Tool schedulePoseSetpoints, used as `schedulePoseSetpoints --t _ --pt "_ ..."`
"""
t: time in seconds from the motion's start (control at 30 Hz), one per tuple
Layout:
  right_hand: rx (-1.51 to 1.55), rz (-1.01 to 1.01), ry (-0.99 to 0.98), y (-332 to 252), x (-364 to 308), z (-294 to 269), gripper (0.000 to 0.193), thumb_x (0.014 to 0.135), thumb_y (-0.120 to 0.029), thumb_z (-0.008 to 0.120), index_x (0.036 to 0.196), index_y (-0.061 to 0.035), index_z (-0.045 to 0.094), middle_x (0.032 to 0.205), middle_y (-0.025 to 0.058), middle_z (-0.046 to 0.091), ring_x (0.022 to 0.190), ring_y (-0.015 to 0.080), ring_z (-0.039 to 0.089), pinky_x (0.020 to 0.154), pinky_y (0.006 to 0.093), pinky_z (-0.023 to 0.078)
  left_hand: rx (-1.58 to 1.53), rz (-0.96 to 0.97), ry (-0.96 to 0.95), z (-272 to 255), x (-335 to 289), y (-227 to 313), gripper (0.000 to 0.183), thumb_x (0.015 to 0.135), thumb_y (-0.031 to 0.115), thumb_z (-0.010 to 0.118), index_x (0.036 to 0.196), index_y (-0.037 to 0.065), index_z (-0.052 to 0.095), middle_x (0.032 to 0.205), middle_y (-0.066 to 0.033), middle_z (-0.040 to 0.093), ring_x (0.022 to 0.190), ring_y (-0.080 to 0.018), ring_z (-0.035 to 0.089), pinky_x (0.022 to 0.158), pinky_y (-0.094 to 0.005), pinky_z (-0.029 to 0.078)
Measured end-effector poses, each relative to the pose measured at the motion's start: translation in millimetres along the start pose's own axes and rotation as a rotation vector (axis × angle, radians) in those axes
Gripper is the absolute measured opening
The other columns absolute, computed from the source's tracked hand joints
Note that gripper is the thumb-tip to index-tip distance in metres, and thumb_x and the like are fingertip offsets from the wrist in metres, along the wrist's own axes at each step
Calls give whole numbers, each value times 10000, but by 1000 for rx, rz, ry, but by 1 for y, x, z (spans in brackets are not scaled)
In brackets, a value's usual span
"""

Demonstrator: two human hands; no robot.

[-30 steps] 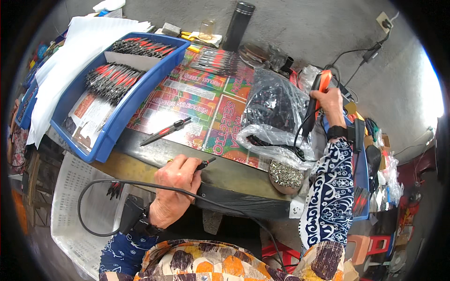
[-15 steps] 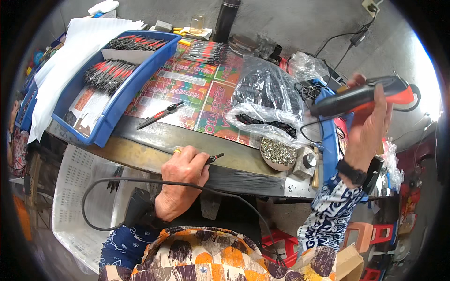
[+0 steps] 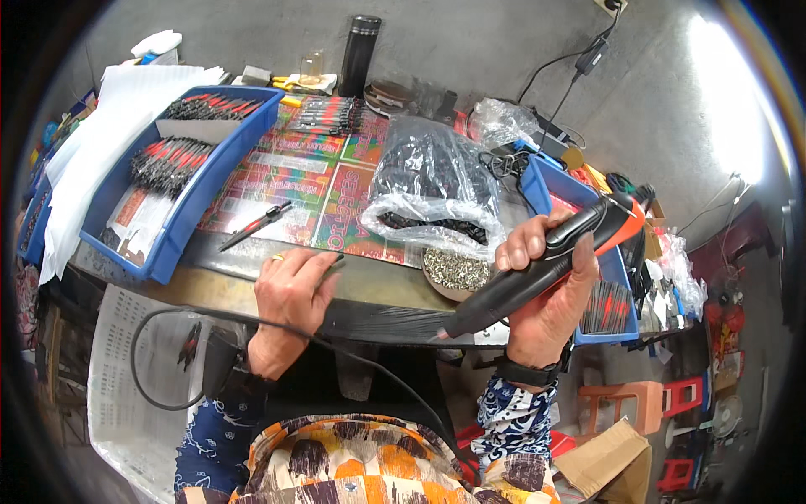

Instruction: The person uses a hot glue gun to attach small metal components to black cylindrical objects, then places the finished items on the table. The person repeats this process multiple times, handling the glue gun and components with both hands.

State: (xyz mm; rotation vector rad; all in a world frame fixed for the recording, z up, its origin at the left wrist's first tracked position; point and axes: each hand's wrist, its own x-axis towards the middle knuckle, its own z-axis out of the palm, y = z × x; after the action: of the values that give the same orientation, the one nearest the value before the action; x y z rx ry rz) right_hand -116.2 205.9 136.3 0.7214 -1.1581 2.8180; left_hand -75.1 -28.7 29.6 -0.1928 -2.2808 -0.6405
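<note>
Slim black-and-red pens (image 3: 170, 165) are already heaped, while a seemingly unfinished dark piece (image 3: 338, 264) is pinched by the left hand (image 3: 290, 291), a tapered black-and-orange driver (image 3: 538, 274) clasped by the right hand (image 3: 550, 317).

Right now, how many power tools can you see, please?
1: the power tool in the right hand. Others may be hidden among the clutter.
</note>
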Motion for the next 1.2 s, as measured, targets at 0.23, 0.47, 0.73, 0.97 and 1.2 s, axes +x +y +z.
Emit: schedulePoseSetpoints --t 0.23,0.47,0.73,0.97,1.2 --pt "77 -7 -106 24 -25 6 511 873 -547 561 1081 -112 394 743 70 514 617 206 570 689 403 511 -494 37 -72 -31 -22 67 404 651 286 807 950 53 666 823 -102 624 722 -273 606 636 -349 480" --pt "49 -48 -77 43 -42 17 449 906 -484 554 1078 -94 414 661 31 471 527 153 499 532 333 464 -609 -30 -182 -22 -34 72 372 661 211 820 896 2 622 854 -132 626 673 -246 605 604 -320 494" --pt "96 -9 -41 51 -45 15 417 910 -445 570 1067 -86 429 655 25 472 519 144 494 519 322 456 -599 -41 -150 -20 -44 70 300 724 161 769 906 -15 608 826 -151 622 690 -287 614 607 -335 495" --pt "60 -19 -49 56 -46 12 420 911 -448 568 1067 -82 435 655 21 466 518 140 489 519 317 454 -616 -89 -165 -20 -46 70 302 714 160 765 916 -3 611 814 -138 615 719 -303 609 633 -361 493" --pt "67 5 -50 57 -48 8 439 900 -481 567 1068 -101 424 659 22 471 529 148 493 537 329 453 -625 -92 -157 -19 -48 69 299 712 135 762 917 -15 605 792 -146 600 702 -313 604 614 -362 494"
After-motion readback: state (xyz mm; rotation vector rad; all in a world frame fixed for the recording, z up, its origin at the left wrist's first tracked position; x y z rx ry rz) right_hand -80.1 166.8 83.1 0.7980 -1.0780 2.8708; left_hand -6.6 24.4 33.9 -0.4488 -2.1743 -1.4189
